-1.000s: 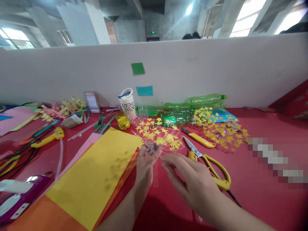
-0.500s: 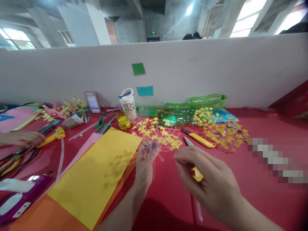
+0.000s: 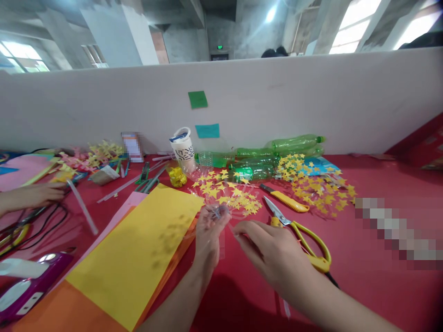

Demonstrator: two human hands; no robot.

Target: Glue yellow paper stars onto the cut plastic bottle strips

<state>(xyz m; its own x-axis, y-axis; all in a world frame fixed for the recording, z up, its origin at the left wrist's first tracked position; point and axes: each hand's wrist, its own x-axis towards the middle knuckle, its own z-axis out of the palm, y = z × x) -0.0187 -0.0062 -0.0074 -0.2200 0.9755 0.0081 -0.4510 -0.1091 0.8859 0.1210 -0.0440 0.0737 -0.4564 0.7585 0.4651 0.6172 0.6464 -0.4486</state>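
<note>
Centre frame, I've got my left grip [image 3: 208, 230] on the clear base [image 3: 218, 213] of a spray of yellow stars [image 3: 236, 191], and my right grip [image 3: 273, 246] is just beside it, fingertips close together; I can't tell if they pinch anything! Scissors [image 3: 320, 264] right of centre on the red table [image 3: 367, 267], green bottles [image 3: 259, 168] above centre, yellow paper [image 3: 131, 258] lower left, another person's hand [image 3: 36, 197] far left!
</note>
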